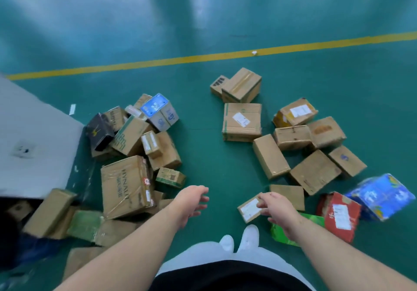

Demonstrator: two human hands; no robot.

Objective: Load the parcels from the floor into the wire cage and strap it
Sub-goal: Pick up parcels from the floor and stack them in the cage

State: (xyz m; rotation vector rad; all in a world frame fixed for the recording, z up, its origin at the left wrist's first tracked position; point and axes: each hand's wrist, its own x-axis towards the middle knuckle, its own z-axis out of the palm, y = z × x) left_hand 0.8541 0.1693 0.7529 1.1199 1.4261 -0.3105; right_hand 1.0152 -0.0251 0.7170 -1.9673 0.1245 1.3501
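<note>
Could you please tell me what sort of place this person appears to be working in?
Most likely a parcel depot or warehouse. The green painted floor has a yellow lane line, and many taped, labelled cardboard parcels lie strewn across it in loose piles.

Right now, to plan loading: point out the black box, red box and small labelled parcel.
black box point(100, 130): head view, top face.
red box point(341, 217): head view, white label.
small labelled parcel point(249, 208): head view, its label.
</note>
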